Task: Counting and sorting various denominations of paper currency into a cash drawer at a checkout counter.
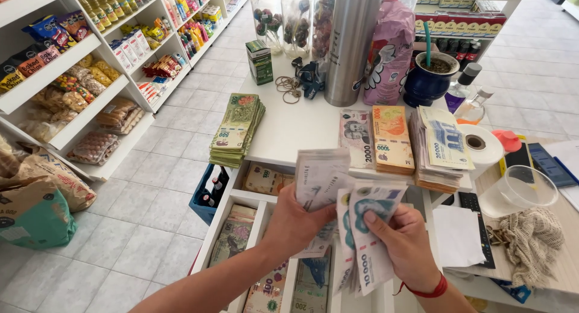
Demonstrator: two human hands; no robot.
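We see a fanned wad of banknotes (338, 210) held in both hands over an open cash drawer (253, 240). Left hand (295, 225) is closed around the paler grey notes, fingers wrapped behind, thumb side up. Right hand (407, 243) pinches the blue-green notes, thumb pressed on the front face; a red cord bracelet (431, 289) sits on that wrist. Directly below the grip we see drawer compartments with sorted bills. Just beyond the hands, on the white counter (289, 129): a grey note stack (357, 138), an orange stack (392, 147), a blue-printed stack (440, 147). Left of the grip, a green bundle (237, 129) at the counter edge. Farther off: steel thermos (351, 44), blue mate cup (429, 78), receipt roll (479, 144). Right of the grip, clear plastic tub (520, 189).
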